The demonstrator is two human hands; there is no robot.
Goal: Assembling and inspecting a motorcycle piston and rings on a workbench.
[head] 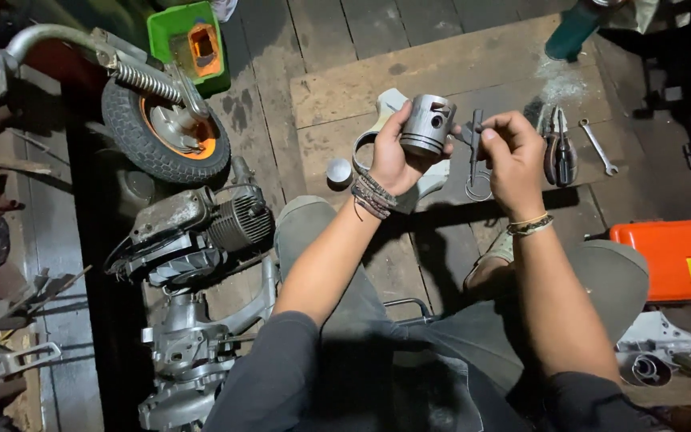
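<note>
Left hand (391,156) fingers wrapped around a metal piston (428,124), held up over the wooden board (441,72). Right hand (513,156) just right of it, fingertips pinching a small dark tool (475,140). Pliers (561,152), wrench (598,146) farther right.

piston (428,124): smooth, dull-grey metal. just right of it, a thin dark metal tool (475,140). under it, rough, worn wood boards (441,64). far right of it, a glossy orange plastic case (669,258).

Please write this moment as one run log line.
left hand: holds metal piston | right hand: holds thin metal tool beside piston | pliers, wrench on wooden boards
</note>
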